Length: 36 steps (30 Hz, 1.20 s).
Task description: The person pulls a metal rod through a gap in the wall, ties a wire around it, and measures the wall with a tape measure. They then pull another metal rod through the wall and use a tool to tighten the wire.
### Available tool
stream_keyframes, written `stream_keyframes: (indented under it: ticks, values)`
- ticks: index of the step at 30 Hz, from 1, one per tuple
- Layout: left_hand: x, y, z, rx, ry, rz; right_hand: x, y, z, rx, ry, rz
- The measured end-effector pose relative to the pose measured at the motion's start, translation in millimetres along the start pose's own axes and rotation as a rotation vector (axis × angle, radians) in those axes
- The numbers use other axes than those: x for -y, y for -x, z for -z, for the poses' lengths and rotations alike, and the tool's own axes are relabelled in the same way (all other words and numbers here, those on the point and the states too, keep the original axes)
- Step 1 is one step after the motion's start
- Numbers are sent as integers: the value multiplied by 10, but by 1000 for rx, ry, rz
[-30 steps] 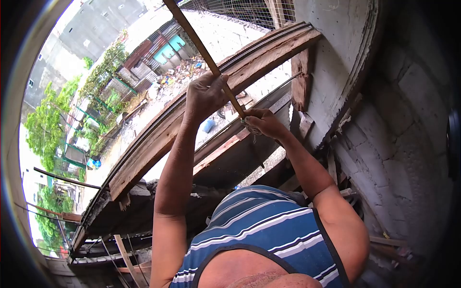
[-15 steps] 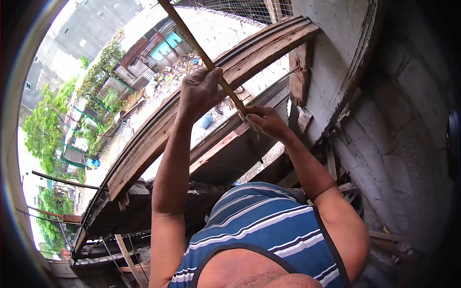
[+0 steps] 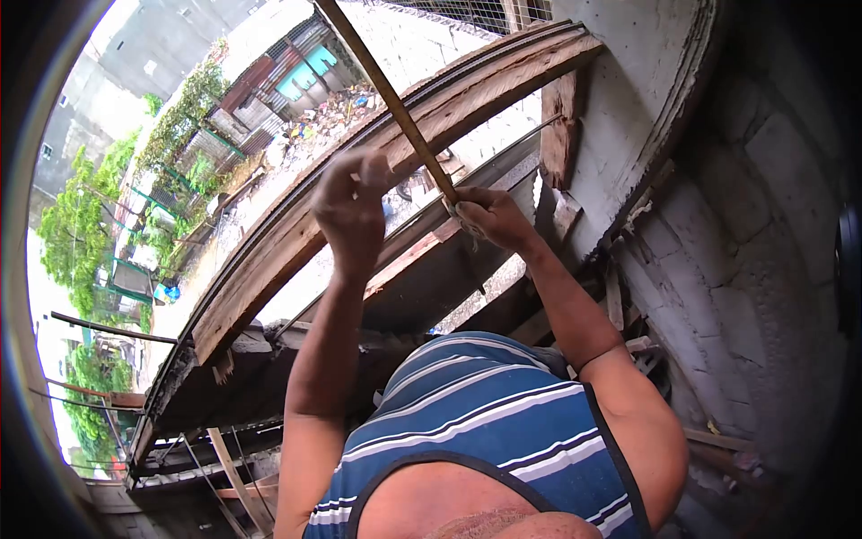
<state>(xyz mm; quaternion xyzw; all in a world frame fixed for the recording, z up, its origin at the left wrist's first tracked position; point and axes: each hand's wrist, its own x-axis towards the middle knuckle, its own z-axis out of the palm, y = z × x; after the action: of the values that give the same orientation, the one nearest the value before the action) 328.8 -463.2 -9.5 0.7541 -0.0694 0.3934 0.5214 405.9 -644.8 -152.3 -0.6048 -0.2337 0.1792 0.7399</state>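
A long, thin wooden pole (image 3: pixel 391 97) slants from the top edge down to my right hand (image 3: pixel 492 217). The fingers of my right hand are closed round its lower end. Left of the pole, my left hand (image 3: pixel 350 202) is raised, apart from the pole. It is blurred, its fingers loosely curled with a gap at the thumb, and nothing shows in it. Behind both hands runs a thick, rough wooden beam (image 3: pixel 485 97) with dark rods along its upper edge.
A broken-edged grey wall (image 3: pixel 628 117) stands at the right, beside a splintered upright timber (image 3: pixel 560 135). Thin rods (image 3: pixel 112 329) stick out at the left. Below the beam are dark boards and loose timbers. Outside lie scattered rubbish (image 3: pixel 332 117), a metal-sheet shed and trees.
My left hand has let go of the pole and moved down and slightly left. My right hand still holds the lower end. The view has shifted slightly.
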Motion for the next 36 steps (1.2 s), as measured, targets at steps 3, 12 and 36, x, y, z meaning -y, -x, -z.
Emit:
stream_keyframes:
  ticks: [3, 12, 36]
  values:
    - [318, 428, -33, 188, -56, 151, -24, 1, -35, -4, -45, 10]
    - [448, 448, -358, 196, 412, 597, 114, 108, -153, -30, -9, 2]
    - [346, 436, -413, 218, 543, 713, 112, 218, -164, -97, 43, 52]
